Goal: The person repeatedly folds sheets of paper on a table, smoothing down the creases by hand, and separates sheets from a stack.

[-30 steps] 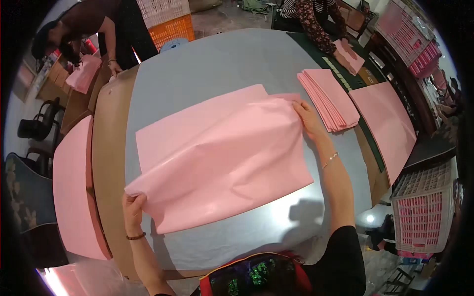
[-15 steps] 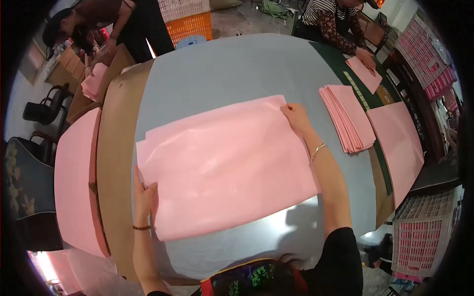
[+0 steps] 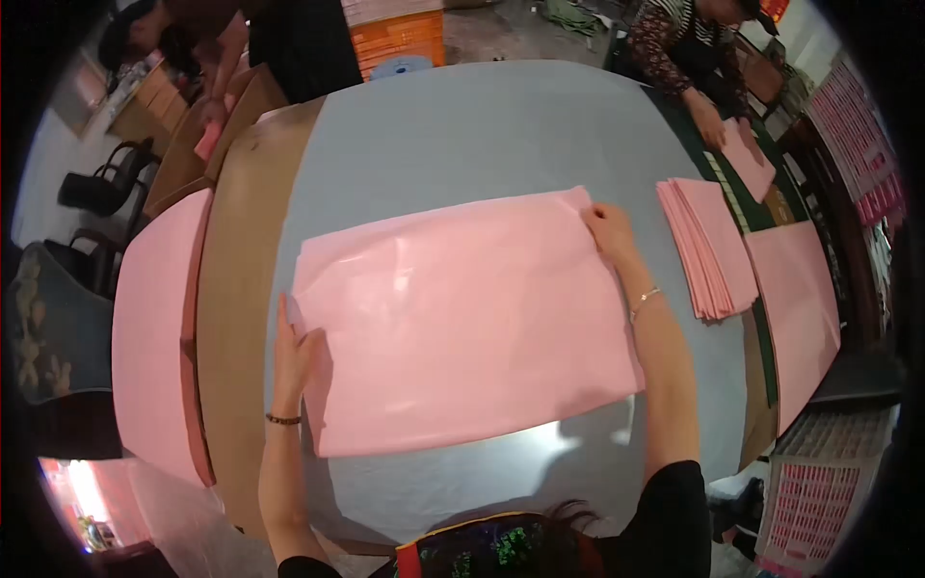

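Observation:
A large pink sheet (image 3: pixel 472 318), smooth and slightly shiny with a few creases, lies across the grey-blue table covering (image 3: pixel 462 125) in front of me. It looks like plastic film or thin paper, doubled over along its top. At its left edge is my left hand (image 3: pixel 294 361), the thumb over the sheet and the fingers along or under the edge. My right hand (image 3: pixel 612 231) pinches the upper right corner, its fingers curled in. To the right of that hand lies a pile of folded pink sheets (image 3: pixel 708 250).
A person at upper right handles a folded pink sheet (image 3: pixel 747 159) on a green mat (image 3: pixel 689 125). Another person at upper left reaches into a cardboard box (image 3: pixel 246 111). Flat pink stacks lie left (image 3: pixel 154 337) and right (image 3: pixel 795 308). A plastic crate (image 3: pixel 819 491) stands at lower right.
The sheet's upper left now lies more even, its stepped corner gone. Both hands stay at its edges. The view has shifted, and the person at left has lowered pink material into the box.

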A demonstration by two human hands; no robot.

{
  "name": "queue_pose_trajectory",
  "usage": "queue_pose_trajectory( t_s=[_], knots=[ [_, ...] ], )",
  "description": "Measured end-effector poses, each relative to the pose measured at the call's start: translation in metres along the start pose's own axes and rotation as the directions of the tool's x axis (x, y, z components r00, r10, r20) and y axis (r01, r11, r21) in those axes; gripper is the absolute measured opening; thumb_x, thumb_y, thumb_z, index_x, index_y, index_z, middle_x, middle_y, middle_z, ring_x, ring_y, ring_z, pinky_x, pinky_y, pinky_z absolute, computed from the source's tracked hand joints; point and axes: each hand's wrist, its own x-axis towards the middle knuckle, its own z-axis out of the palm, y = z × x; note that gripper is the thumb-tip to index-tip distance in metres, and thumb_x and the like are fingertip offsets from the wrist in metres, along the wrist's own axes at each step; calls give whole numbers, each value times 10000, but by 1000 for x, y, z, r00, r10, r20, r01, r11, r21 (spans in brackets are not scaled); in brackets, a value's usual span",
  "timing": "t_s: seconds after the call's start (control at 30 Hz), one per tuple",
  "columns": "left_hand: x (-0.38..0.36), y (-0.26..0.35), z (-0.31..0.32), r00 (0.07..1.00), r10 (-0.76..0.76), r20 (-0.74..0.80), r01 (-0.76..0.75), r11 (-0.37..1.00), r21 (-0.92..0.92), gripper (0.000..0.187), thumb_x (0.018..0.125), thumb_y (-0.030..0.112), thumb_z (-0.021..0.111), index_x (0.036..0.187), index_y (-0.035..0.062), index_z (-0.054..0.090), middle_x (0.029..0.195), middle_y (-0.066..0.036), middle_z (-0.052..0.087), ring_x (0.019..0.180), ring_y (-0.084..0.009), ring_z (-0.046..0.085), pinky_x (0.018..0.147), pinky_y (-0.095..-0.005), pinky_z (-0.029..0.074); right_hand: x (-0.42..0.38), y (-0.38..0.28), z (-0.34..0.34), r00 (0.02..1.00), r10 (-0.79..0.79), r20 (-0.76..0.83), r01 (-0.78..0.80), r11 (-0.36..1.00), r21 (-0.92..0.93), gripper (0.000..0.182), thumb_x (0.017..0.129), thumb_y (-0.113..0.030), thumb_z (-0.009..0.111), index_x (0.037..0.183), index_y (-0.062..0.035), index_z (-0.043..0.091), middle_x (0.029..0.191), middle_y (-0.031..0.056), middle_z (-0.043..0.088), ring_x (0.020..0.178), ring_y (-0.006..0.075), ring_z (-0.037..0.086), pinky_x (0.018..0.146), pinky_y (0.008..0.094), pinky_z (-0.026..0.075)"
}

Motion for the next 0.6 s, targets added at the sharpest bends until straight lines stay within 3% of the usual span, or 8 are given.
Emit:
queue_pose_trajectory(
  t_s=[0.03,0.1,0.17,0.23,0.3,0.33,0.47,0.6],
  knots=[
    [-2,8,-1,1000,-6,-21,6,1000,9,794,795,-52,555,1465,42,140,1061,-76,511,911,-107,490,724,-256,451,0,-1,-1,1000,21,16,-21,1000,3,299,840,-284,566,844,6,638,721,109,619,655,178,550,626,345,430],
    [3,35,0,978,-194,-78,207,952,228,780,819,11,579,1466,52,146,907,-15,492,758,-73,444,646,-230,412,-5,-10,-7,999,9,49,-9,1000,-8,316,845,-299,565,868,8,636,727,108,622,670,187,554,647,351,435],
    [14,24,-7,972,-223,-78,234,953,191,763,832,42,581,1464,57,155,885,-5,503,733,-66,449,628,-218,405,-2,-6,-5,997,1,79,1,1000,-25,333,851,-314,564,892,10,633,734,107,626,684,196,558,667,356,441],
    [29,9,-10,964,-257,-63,264,953,146,746,844,73,584,1461,61,164,863,5,514,707,-59,453,611,-206,397,4,8,-2,997,-72,-21,71,997,-43,342,864,-310,573,928,22,626,723,97,606,681,165,550,649,319,444],
    [49,-2,-11,959,-268,-96,256,959,-122,724,854,105,589,1454,61,186,843,-2,517,683,-61,464,573,-199,387,9,18,-3,995,-101,-13,101,995,5,343,868,-306,577,939,26,626,733,93,605,688,159,546,652,309,445],
    [57,-4,-12,956,-274,-104,261,958,-120,724,854,105,589,1454,61,186,843,-2,517,683,-61,464,573,-199,387,9,20,0,992,-121,-20,122,991,58,344,873,-302,581,950,30,626,744,88,604,695,153,542,655,300,445],
    [82,-6,-9,955,-277,-101,266,957,-116,714,851,92,586,1451,68,201,824,-8,519,672,-71,488,555,-209,404,-5,-10,-7,998,58,39,-63,989,132,344,881,-297,577,962,34,626,778,64,613,711,146,532,687,292,442],
    [89,5,-2,965,-219,-145,226,973,37,674,800,38,581,1406,14,288,808,-47,566,730,-120,536,625,-253,449,10,15,-2,994,-108,-13,109,992,66,309,884,-285,594,942,17,623,751,-1,575,648,81,482,566,242,405]
  ],
)
